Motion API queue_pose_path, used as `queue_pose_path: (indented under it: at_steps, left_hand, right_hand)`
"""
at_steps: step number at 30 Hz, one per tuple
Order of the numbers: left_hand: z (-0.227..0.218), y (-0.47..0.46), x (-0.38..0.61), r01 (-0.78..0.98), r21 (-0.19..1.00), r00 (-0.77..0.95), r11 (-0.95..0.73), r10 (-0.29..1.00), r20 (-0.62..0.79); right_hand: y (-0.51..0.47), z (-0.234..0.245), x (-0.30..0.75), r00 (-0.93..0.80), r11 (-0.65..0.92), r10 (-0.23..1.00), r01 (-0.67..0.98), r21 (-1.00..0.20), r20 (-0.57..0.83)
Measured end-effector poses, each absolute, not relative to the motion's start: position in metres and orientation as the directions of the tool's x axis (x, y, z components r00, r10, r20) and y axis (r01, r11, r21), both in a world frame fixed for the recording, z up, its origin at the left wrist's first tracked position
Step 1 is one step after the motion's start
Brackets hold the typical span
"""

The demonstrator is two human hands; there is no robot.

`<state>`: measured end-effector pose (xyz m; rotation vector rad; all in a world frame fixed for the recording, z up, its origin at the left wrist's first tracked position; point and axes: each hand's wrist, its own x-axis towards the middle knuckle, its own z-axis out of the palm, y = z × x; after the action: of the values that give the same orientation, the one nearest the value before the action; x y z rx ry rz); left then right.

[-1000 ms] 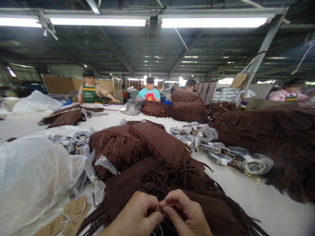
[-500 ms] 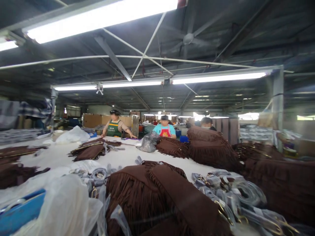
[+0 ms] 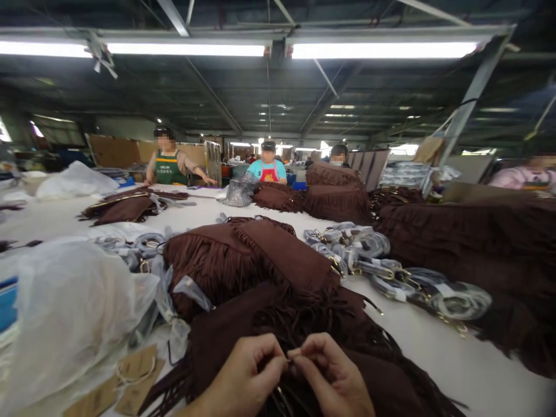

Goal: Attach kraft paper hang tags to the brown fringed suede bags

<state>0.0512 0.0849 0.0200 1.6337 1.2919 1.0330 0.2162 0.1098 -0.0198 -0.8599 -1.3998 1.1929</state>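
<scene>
My left hand (image 3: 249,376) and my right hand (image 3: 332,373) meet at the bottom of the head view, thumbs and forefingers pinched close together. What lies between the fingertips is too small to make out. Under both hands spreads a dark brown fringed bag (image 3: 230,324), its thin strands bunched just beyond the fingers. Behind it rests another brown fringed piece (image 3: 286,249). To the left of my left hand are brown cardboard tags (image 3: 134,373) with a white string.
Plastic-wrapped straps with gold clasps (image 3: 403,278) lie to the right. A crumpled white plastic bag (image 3: 82,307) fills the left side. Larger brown stacks (image 3: 469,243) stand at right. Across the white table (image 3: 512,359) are several people, one in a green apron (image 3: 167,168).
The view has tilted downward, so the ceiling shows less and the near table more. Both my hands, out of sight before, now appear over the brown bag.
</scene>
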Motion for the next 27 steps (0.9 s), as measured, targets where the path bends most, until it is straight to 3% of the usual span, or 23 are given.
queue_pose_path:
  at_steps: [4, 16, 22, 27]
  left_hand:
    - [0.023, 0.084, 0.05, 0.341, 0.924, 0.155, -0.176, 0.979, 0.129]
    - [0.026, 0.084, 0.055, 0.403, 0.9, 0.135, -0.167, 0.983, 0.123]
    - [0.026, 0.079, 0.055, 0.524, 0.819, 0.153, -0.236, 0.971, 0.182]
    - [0.017, 0.076, 0.056, 0.578, 0.745, 0.191, -0.333, 0.943, 0.274]
  right_hand:
    - [0.113, -0.013, 0.213, -0.213, 0.23, 0.944, -0.123, -0.965, 0.252]
    - [0.118, -0.025, 0.221, -0.291, 0.428, 0.866, 0.01, -0.904, 0.407]
    - [0.117, -0.026, 0.224, -0.345, 0.66, 0.737, 0.183, -0.728, 0.581]
    - [0.111, -0.026, 0.218, -0.268, 0.724, 0.69, 0.234, -0.649, 0.673]
